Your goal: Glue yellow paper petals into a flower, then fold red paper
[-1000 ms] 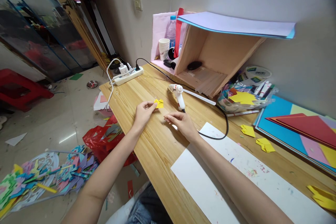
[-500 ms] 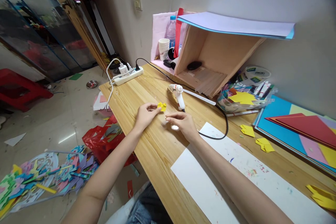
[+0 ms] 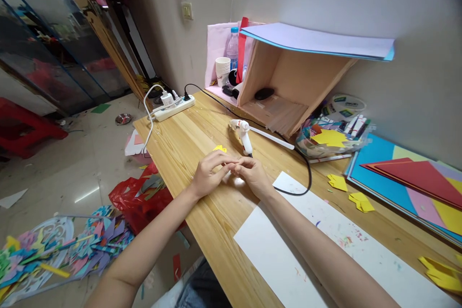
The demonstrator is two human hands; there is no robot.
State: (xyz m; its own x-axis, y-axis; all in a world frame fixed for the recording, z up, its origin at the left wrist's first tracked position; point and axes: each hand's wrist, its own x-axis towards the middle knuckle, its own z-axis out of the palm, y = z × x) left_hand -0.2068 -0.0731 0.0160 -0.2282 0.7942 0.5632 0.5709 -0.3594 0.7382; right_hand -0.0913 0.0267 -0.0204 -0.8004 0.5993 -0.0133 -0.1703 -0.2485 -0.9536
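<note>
My left hand and my right hand meet above the wooden table, thumbs and fingers pinched together at the tips. Whatever lies between those fingertips is too small or hidden to make out. Just beyond my left fingers a folded yellow paper piece shows, partly covered by the hand. A white hot glue gun stands behind my right fingers.
White paper lies under my right forearm. Yellow folded papers and coloured sheets are to the right. A marker basket, a wooden box and a power strip stand farther back; a black cord crosses the table.
My left hand has let go of the yellow paper piece and moved right to meet my right hand at the fingertips. The paper stays behind on the table.
</note>
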